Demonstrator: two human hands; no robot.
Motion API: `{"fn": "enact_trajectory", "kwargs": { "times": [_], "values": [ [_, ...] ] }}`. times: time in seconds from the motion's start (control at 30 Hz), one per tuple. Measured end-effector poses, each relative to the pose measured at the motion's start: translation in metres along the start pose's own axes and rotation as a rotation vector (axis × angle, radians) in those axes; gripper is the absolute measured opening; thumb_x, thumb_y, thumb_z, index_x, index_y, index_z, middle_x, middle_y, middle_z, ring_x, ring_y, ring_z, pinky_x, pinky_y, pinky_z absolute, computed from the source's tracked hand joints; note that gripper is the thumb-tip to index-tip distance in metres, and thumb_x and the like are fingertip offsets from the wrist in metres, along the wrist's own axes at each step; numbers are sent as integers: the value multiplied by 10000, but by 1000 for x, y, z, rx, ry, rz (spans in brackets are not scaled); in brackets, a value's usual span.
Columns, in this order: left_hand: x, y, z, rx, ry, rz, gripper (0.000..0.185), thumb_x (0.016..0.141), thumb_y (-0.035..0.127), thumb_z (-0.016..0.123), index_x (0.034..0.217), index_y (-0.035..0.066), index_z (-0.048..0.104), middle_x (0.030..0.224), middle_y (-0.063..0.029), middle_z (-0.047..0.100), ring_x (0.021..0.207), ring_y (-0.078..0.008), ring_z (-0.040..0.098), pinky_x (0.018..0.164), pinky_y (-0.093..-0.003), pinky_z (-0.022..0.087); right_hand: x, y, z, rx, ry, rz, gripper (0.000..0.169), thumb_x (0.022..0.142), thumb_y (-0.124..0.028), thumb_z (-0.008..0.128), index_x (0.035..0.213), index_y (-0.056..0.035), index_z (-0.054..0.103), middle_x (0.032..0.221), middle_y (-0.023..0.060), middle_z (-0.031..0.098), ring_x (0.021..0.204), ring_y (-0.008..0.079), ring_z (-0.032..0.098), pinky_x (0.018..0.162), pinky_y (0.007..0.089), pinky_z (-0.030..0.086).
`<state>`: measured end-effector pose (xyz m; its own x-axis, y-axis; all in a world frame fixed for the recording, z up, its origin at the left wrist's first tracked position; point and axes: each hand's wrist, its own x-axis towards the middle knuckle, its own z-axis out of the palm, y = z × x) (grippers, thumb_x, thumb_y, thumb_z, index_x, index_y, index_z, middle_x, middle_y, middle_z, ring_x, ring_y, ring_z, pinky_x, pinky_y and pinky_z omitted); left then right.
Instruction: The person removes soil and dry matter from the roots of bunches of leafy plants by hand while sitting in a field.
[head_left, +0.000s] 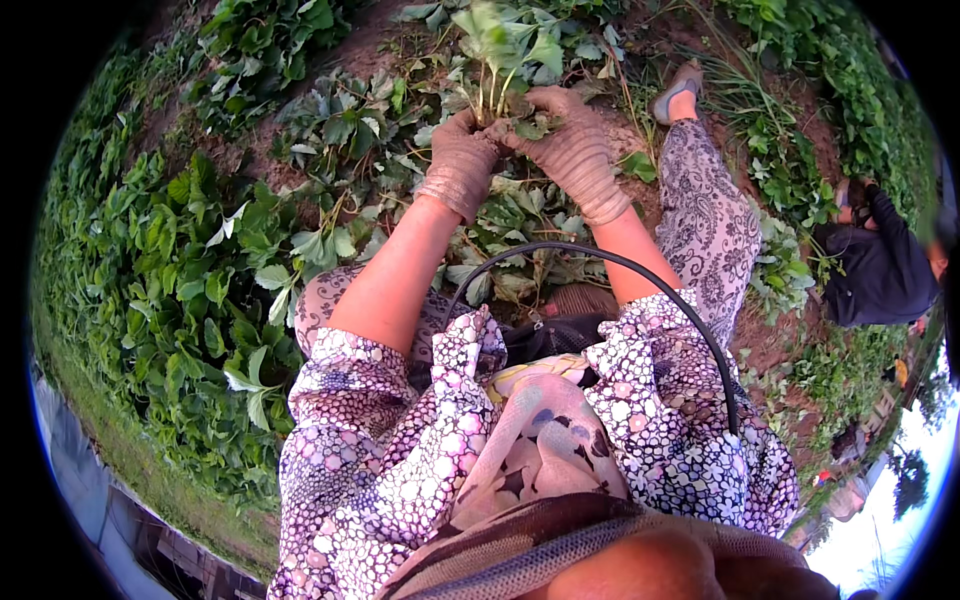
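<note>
Both my hands are in soil-stained knit gloves and meet at the top middle. A small leafy plant, which looks like a strawberry plant (493, 86), stands upright between them with pale stems and blurred leaves. My left hand (459, 154) pinches the base of its stems. From the other side, my right hand (564, 142) closes on the same base, near a scrap of leaf. The roots are hidden by the gloved fingers. Below my hands lie many loose, wilting leafy plants (517, 206) on the soil.
Dense rows of green plants (202, 285) grow on the left. My outstretched leg (705, 217) in patterned trousers lies to the right, its shoe (679, 90) on the soil. A black curved cable or band (600, 251) arcs before my chest. Another person (877, 255) crouches at far right.
</note>
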<state>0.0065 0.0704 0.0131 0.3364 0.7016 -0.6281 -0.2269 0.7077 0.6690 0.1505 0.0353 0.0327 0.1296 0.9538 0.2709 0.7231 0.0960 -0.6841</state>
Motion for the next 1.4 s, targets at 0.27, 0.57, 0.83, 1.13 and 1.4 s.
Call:
{"fn": "enact_trajectory", "kwargs": {
  "times": [0.27,0.57,0.83,1.13,1.4],
  "values": [
    [-12,9,-8,-97,-110,-61,283,743,75,778,978,64,620,846,-19,660,733,-140,614,621,-292,505,6,18,-11,-34,-194,484,296,749,-156,737,1003,-27,657,940,93,699,761,238,645,710,360,513],
    [-12,21,-21,141,-46,-12,185,789,67,736,941,84,632,814,-9,646,715,-127,594,615,-280,490,-17,19,-9,668,-223,442,479,768,-171,782,1152,16,564,1023,96,681,891,173,641,823,305,508],
    [6,37,-37,-370,-371,34,345,855,208,684,1173,106,595,1001,-38,641,935,-184,602,709,-343,531,-18,97,11,272,-573,862,474,788,-276,746,1161,-22,601,1010,148,677,969,258,643,782,356,526],
    [16,48,-34,-547,-459,-59,294,806,201,745,1024,105,572,968,-34,534,839,-196,526,649,-308,453,26,267,-12,-693,-574,822,442,811,-313,666,1163,-53,606,1165,239,604,1126,328,579,925,416,471],
    [34,40,-25,-496,-307,-92,216,845,256,694,849,68,587,1033,-108,629,920,-248,607,717,-368,526,63,297,22,-719,-511,809,633,849,-435,604,1403,-202,407,1477,87,337,1365,285,260,1068,489,294]
  ]
}}
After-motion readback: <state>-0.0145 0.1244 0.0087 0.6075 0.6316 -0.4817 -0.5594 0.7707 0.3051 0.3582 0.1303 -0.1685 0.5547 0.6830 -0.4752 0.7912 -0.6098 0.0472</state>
